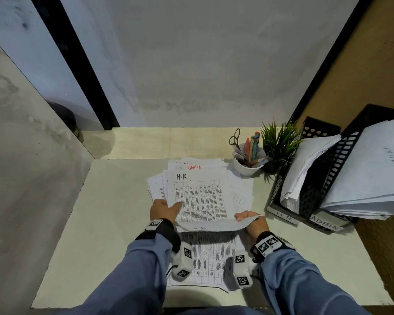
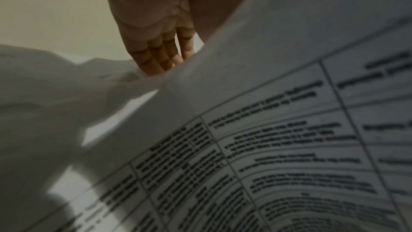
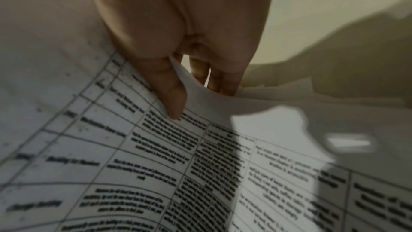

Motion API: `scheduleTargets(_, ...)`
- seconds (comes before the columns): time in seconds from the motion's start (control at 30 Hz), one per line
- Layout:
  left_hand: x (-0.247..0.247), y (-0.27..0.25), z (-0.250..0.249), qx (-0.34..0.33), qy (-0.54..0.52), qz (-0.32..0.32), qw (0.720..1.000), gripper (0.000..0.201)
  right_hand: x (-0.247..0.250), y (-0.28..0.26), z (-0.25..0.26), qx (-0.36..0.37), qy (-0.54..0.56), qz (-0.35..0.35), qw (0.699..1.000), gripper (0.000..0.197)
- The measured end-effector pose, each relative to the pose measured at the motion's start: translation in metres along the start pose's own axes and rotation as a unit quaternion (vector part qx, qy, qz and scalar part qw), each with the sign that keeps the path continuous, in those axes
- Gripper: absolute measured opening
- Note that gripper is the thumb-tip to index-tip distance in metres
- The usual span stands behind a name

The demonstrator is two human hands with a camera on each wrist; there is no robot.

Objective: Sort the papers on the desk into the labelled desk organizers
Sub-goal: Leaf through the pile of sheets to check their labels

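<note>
You've got the floppy H.R sheet [image 1: 200, 201] pinched by both hands, left hand [image 1: 163, 211] and right hand [image 1: 251, 220], at its near edge; support it toward the H R tray [image 1: 282, 215].

Two hands [image 1: 165, 210], two black desk organizers [image 1: 314, 196], one pen cup [image 1: 246, 165], one scissors [image 1: 234, 137], one potted plant [image 1: 279, 142]

Head view: dim, cool light from above; wide-angle bending at the edges. The hands cast a dark shadow on the near printed sheet [image 1: 210, 253]. Both wrist views: soft, motion-blurred, table text smeared, strongly curved. The right hand [image 3: 178, 45] lies close and out of focus.
</note>
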State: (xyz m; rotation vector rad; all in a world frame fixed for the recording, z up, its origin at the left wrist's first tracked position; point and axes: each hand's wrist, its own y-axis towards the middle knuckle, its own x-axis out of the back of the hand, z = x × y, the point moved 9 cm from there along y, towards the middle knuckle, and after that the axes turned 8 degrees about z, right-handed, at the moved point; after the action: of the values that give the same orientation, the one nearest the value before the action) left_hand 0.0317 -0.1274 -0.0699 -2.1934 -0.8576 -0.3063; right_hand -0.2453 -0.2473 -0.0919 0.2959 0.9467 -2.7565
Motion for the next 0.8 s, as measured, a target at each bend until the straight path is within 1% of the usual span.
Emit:
scheduleTargets(0.03, -0.001, -0.001, -0.003, -0.004, 0.004, 0.003, 1.0, 0.048, -0.003, 0.0, 0.002, 0.005, -0.003, 0.005, 1.0, 0.049)
scheduleTargets(0.1, 0.001, -0.004, -0.011, -0.02, 0.022, -0.001, 1.0, 0.036, -0.004, 0.0, 0.004, 0.007, -0.022, 0.001, 1.0, 0.052)
scheduleTargets(0.17, 0.006, -0.007, -0.018, -0.042, 0.037, -0.02, 0.998, 0.024, -0.004, -0.001, 0.008, 0.006, -0.039, -0.005, 0.999, 0.051)
scheduleTargets(0.23, 0.012, -0.009, -0.022, -0.063, 0.046, -0.033, 0.996, 0.018, -0.003, -0.001, 0.007, 0.001, -0.047, -0.007, 0.999, 0.051)
scheduleTargets(0.27, 0.014, -0.01, -0.024, -0.074, 0.055, -0.036, 0.995, 0.017, -0.002, 0.0, 0.005, -0.002, -0.045, -0.008, 0.999, 0.052)
scheduleTargets(0.3, 0.016, -0.011, -0.026, -0.087, 0.069, -0.038, 0.993, 0.02, -0.002, 0.001, 0.002, -0.006, -0.036, -0.007, 0.999, 0.054)
scheduleTargets(0.37, 0.018, -0.012, -0.031, -0.117, 0.092, -0.031, 0.988, 0.032, -0.002, 0.003, -0.002, -0.008, -0.017, -0.006, 1.0, 0.055)
scheduleTargets(0.4, 0.018, -0.014, -0.034, -0.139, 0.1, -0.025, 0.985, 0.034, -0.002, 0.003, -0.003, -0.011, -0.009, -0.006, 1.0, 0.054)
scheduleTargets(0.43, 0.017, -0.017, -0.036, -0.16, 0.102, -0.018, 0.982, 0.032, -0.002, 0.003, -0.004, -0.012, -0.001, -0.006, 1.0, 0.054)
scheduleTargets(0.5, 0.018, -0.025, -0.037, -0.193, 0.068, -0.014, 0.979, 0.022, 0.0, 0.005, -0.004, -0.013, 0.006, -0.008, 1.0, 0.054)
scheduleTargets(0.53, 0.02, -0.029, -0.036, -0.209, 0.032, -0.012, 0.977, 0.025, 0.001, 0.005, -0.003, -0.012, 0.004, -0.012, 1.0, 0.054)
scheduleTargets(0.57, 0.022, -0.032, -0.035, -0.22, 0.005, -0.014, 0.975, 0.034, 0.003, 0.007, -0.003, -0.007, 0.001, -0.018, 1.0, 0.054)
scheduleTargets(0.6, 0.023, -0.033, -0.033, -0.222, -0.009, -0.012, 0.975, 0.039, 0.004, 0.008, -0.003, -0.004, -0.001, -0.025, 1.0, 0.054)
scheduleTargets(0.67, 0.023, -0.035, -0.027, -0.196, -0.031, 0.004, 0.98, 0.033, 0.005, 0.009, -0.002, -0.001, -0.004, -0.038, 0.999, 0.054)
scheduleTargets(0.73, 0.023, -0.032, -0.02, -0.178, -0.073, 0.007, 0.981, 0.031, 0.0, 0.003, 0.011, 0.017, -0.053, -0.034, 0.998, 0.056)
scheduleTargets(0.77, 0.021, -0.029, -0.017, -0.17, -0.096, 0.016, 0.981, 0.035, -0.003, -0.001, 0.019, 0.015, -0.087, -0.024, 0.996, 0.053)
scheduleTargets(0.8, 0.019, -0.027, -0.014, -0.155, -0.135, 0.03, 0.978, 0.039, -0.007, -0.006, 0.028, 0.019, -0.129, -0.022, 0.991, 0.045)
